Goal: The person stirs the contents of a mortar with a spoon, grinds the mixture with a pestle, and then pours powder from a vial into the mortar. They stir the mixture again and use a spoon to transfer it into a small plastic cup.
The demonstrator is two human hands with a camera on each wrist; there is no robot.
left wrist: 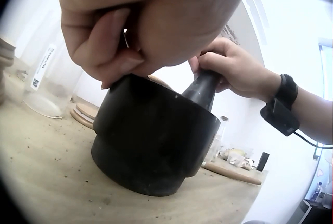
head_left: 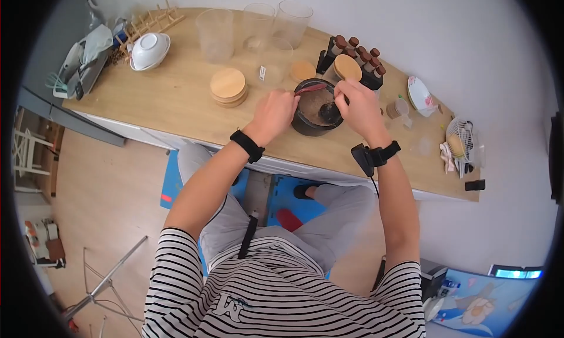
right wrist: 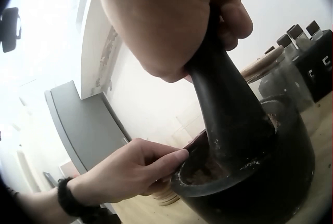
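Observation:
A black mortar (head_left: 315, 128) stands on the wooden counter with brown ground powder (head_left: 310, 107) inside. My right hand (head_left: 359, 108) grips the upper part of a black pestle (right wrist: 229, 107), whose thick end rests down in the powder. At the mortar's left rim, my left hand (head_left: 275, 111) pinches a slim dark red utensil (head_left: 311, 88) that reaches across the far inside of the bowl. The utensil's working end lies near the far wall, and its kind cannot be told. In the left wrist view the curled left fingers (left wrist: 112, 47) sit right over the rim.
Behind the mortar are a wood-lidded glass jar (head_left: 348, 68) and a black rack of brown-capped bottles (head_left: 371, 79). Clear containers (head_left: 215, 35) and stacked wooden lids (head_left: 228, 85) stand left. A small cup (head_left: 398, 108), floral bowl (head_left: 419, 96) and wire basket (head_left: 460, 139) are right.

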